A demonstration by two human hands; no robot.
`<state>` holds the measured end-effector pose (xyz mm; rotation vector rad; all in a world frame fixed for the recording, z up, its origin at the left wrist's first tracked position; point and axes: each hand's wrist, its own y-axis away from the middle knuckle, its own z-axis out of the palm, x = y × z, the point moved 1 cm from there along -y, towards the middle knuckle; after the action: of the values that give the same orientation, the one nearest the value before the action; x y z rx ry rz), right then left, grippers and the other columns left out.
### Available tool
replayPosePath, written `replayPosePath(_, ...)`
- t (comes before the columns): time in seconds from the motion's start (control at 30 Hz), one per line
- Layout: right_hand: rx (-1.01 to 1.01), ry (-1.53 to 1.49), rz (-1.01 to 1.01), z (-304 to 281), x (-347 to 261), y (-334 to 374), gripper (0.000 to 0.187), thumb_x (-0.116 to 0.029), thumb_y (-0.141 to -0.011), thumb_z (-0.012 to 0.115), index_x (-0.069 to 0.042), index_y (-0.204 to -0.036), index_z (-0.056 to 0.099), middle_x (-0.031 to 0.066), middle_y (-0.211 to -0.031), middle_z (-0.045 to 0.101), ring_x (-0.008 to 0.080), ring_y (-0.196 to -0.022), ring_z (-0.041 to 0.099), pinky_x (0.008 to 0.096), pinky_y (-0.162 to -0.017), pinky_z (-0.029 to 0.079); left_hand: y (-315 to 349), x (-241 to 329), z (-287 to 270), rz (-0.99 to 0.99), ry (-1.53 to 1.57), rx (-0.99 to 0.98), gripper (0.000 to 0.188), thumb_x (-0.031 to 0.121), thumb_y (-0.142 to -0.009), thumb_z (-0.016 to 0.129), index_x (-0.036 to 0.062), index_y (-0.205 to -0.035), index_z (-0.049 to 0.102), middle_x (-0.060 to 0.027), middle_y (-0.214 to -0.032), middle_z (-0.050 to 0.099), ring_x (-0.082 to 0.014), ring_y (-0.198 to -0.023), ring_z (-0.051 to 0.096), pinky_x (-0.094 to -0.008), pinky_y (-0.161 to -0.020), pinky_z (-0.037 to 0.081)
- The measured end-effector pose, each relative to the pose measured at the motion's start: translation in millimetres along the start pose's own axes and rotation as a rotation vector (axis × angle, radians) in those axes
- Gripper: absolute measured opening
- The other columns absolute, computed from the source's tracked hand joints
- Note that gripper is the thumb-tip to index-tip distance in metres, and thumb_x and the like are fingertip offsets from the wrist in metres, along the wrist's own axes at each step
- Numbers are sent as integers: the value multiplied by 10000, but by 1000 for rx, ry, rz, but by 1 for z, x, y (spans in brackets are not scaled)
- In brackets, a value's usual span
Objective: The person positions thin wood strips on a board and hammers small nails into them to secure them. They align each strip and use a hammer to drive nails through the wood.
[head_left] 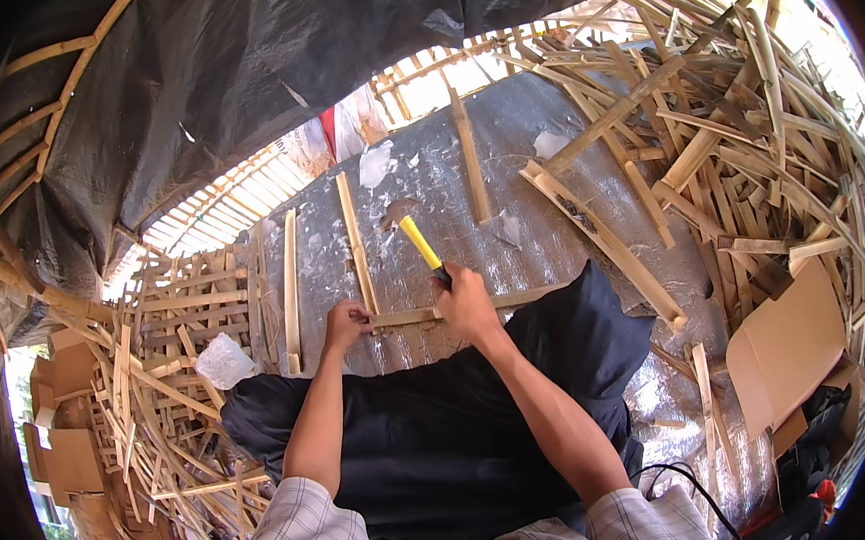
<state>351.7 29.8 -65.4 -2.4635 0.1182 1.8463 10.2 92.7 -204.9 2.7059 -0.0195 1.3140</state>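
My right hand (467, 303) is wrapped round the dark grip of a hammer (419, 243) with a yellow handle. The hammer's head points away from me, over the grey sheet. A bamboo slat (406, 318) lies crosswise in front of my lap and passes under my right hand. Its left end meets the lower end of a second, upright-lying slat (355, 240). At that corner my left hand (346, 326) has its fingers closed on the slat's end; whether a small nail is between them cannot be seen.
More slats lie on the grey sheet (427, 185): one to the left (291, 290), one at the far middle (470, 157), a long one to the right (606, 243). A big heap of bamboo strips (735, 148) fills the right. Cardboard (789, 345) stands near it. A woven bamboo panel (189, 302) is left.
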Motion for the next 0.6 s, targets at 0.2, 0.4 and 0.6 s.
replayPosePath(0.2, 39, 102, 11, -9, 40, -19, 207, -121, -932, 682, 79, -973, 643, 351, -860, 656, 552, -905, 639, 550, -761, 501, -4, 31, 33, 13, -120, -3, 267, -144, -692, 819, 3, -901, 743, -74, -866, 742, -187, -861, 766, -322, -746, 621)
replayPosePath(0.4, 7, 170, -64, 14, 61, -18, 262, -178, -923, 725, 72, -925, 647, 313, -794, 639, 513, -785, 629, 529, -710, 492, -6, 10, 12, -27, 25, -95, 233, -123, -682, 856, -6, -853, 749, -96, -914, 768, -193, -834, 774, -328, -706, 621)
replayPosePath(0.6, -31, 270, -66, 24, 66, -27, 265, -189, -932, 728, 61, -918, 643, 284, -751, 620, 472, -718, 609, 506, -671, 478, -14, 27, 4, 34, -48, -258, 241, -101, -677, 878, -23, -862, 742, -107, -886, 768, -186, -853, 767, -333, -713, 610)
